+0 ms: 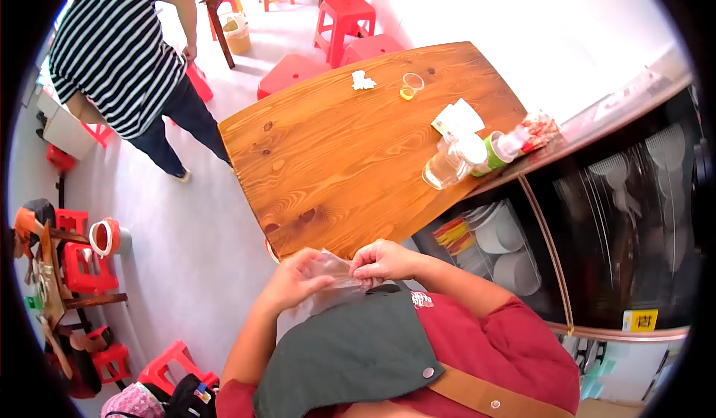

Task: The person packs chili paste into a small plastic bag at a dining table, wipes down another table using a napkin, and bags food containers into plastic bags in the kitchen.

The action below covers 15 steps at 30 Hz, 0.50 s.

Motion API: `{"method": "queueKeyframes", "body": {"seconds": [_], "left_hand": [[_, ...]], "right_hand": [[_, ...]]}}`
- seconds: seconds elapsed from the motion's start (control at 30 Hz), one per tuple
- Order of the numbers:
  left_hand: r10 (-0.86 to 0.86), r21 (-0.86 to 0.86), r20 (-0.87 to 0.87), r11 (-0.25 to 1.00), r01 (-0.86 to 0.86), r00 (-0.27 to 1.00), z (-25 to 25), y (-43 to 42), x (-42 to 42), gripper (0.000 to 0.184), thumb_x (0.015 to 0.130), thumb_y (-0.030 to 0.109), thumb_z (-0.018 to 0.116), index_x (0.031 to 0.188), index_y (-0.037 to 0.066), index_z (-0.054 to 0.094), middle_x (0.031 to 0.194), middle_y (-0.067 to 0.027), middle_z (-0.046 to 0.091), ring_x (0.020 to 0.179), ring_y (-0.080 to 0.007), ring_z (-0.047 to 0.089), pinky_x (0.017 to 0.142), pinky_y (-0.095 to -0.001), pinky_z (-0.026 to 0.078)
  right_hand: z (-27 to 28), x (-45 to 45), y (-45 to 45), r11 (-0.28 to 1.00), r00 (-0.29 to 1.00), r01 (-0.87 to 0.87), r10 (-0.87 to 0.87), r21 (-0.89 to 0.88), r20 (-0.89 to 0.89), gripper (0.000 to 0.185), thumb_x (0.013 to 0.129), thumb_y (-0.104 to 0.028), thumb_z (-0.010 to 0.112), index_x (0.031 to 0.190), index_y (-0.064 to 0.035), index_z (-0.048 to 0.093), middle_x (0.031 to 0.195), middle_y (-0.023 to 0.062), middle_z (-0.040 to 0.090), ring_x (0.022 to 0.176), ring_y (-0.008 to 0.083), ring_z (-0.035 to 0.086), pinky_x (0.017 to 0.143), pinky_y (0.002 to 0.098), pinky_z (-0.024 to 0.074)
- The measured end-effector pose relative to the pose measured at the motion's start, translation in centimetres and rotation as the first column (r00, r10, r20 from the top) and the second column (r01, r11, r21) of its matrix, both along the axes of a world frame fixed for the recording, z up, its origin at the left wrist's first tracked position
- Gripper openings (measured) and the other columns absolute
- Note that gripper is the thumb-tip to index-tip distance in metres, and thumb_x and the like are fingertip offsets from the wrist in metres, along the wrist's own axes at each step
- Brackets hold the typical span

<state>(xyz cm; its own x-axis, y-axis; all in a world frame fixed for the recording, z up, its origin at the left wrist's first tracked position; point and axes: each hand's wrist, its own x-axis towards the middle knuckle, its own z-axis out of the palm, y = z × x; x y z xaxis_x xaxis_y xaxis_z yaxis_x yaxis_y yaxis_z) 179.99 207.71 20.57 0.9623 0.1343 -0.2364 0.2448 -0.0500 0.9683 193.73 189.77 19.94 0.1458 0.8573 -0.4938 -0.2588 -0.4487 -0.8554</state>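
Observation:
Close in front of my apron, both hands are on a piece of thin, clear, crinkled plastic; whether it is a bag or a glove I cannot make out. My left hand is curled around its left side, with thumb and fingers on the film. The fingertips of my right hand pinch its right edge. Just beyond my hands lies the near edge of a wooden table.
The table bears a crumpled tissue, a clear cup, a clear pitcher and white papers. A dark glass-fronted cabinet stands at right. At upper left is a person in a striped shirt. Red stools stand around.

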Motion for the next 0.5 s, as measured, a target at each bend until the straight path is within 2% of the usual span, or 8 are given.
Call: {"method": "queueKeyframes", "body": {"seconds": [0.03,0.1,0.17,0.2,0.3,0.33,0.47,0.5], "left_hand": [[0.051,0.132,-0.009,0.990,-0.049,0.999,-0.9,1.0,0.6,0.033,0.065,0.012,0.071,0.091,0.001,0.052,0.077,-0.0017,0.056,0.068,-0.0105,0.051,0.063,-0.0238,0.043],[0.235,0.092,0.199,0.962,-0.257,0.951,-3.1,2.3,1.3,0.030,0.063,0.009,0.071,0.084,0.002,0.051,0.073,-0.0024,0.054,0.068,-0.0113,0.051,0.062,-0.0249,0.043],[0.402,0.537,0.345,0.657,-0.530,0.848,-3.1,2.6,1.7,0.025,0.064,0.008,0.070,0.081,0.003,0.053,0.073,-0.0039,0.054,0.068,-0.0114,0.051,0.060,-0.0260,0.043],[0.429,0.324,0.070,0.844,-0.427,0.901,-3.1,1.7,1.7,0.020,0.065,0.009,0.070,0.076,0.003,0.055,0.071,-0.0046,0.055,0.066,-0.0108,0.051,0.058,-0.0262,0.042],[0.334,0.045,-0.103,0.942,-0.331,0.937,-1.9,-1.9,3.2,0.016,0.067,0.010,0.069,0.073,0.002,0.056,0.069,-0.0032,0.055,0.063,-0.0084,0.049,0.056,-0.0238,0.041],[0.362,0.060,-0.102,0.932,-0.357,0.927,-2.2,-2.2,3.6,0.016,0.067,0.010,0.069,0.073,0.002,0.056,0.069,-0.0032,0.055,0.063,-0.0084,0.049,0.056,-0.0238,0.041],[0.514,0.006,-0.061,0.857,-0.515,0.855,-3.2,0.3,4.7,0.011,0.073,0.009,0.064,0.071,0.002,0.056,0.063,0.0014,0.054,0.056,-0.0047,0.046,0.050,-0.0190,0.038],[0.567,0.031,-0.019,0.824,-0.566,0.823,-4.1,0.9,4.5,0.011,0.073,0.009,0.064,0.070,0.002,0.056,0.061,0.0012,0.054,0.054,-0.0048,0.046,0.049,-0.0190,0.038]], "right_hand": [[-0.5,0.8,0.4,0.999,0.997,0.003,-0.006,-0.039,-0.082,0.009,0.077,-0.010,0.059,0.082,-0.0019,0.057,0.067,0.0021,0.058,0.057,0.0080,0.056,0.049,0.0205,0.0432],[-1.4,1.6,1.5,0.995,0.990,0.090,-0.093,-0.033,-0.104,0.011,0.075,-0.011,0.062,0.074,-0.0033,0.054,0.062,0.0009,0.055,0.054,0.0058,0.052,0.046,0.0189,0.0404],[-2.4,2.6,2.4,0.953,0.950,0.302,-0.301,-0.004,-0.089,0.017,0.073,-0.014,0.065,0.070,-0.0043,0.051,0.059,0.0003,0.052,0.052,0.0057,0.050,0.045,0.0189,0.0396],[-3.3,2.5,3.3,0.928,0.929,0.369,-0.369,0.055,0.000,0.020,0.072,-0.016,0.067,0.069,-0.0070,0.049,0.062,-0.0012,0.052,0.054,0.0053,0.048,0.048,0.0186,0.0391],[-3.3,1.9,5.3,0.919,0.899,0.391,-0.373,0.038,-0.228,0.015,0.078,-0.018,0.061,0.081,-0.0043,0.054,0.068,-0.0020,0.053,0.059,0.0051,0.047,0.052,0.0197,0.0384],[-1.8,2.9,5.4,0.981,0.935,0.196,-0.186,0.002,-0.300,0.019,0.081,-0.021,0.057,0.088,-0.0032,0.055,0.076,-0.0010,0.055,0.065,0.0055,0.047,0.055,0.0196,0.0382],[-2.6,4.9,6.6,0.992,0.983,0.087,-0.071,0.090,-0.171,0.018,0.081,-0.023,0.057,0.085,-0.0053,0.056,0.081,0.0009,0.055,0.074,0.0070,0.050,0.064,0.0224,0.0410],[-3.7,5.5,6.5,0.985,0.954,0.107,-0.063,0.138,-0.294,0.014,0.082,-0.021,0.056,0.083,-0.0066,0.054,0.082,0.0016,0.056,0.077,0.0088,0.051,0.068,0.0239,0.0412]]}}
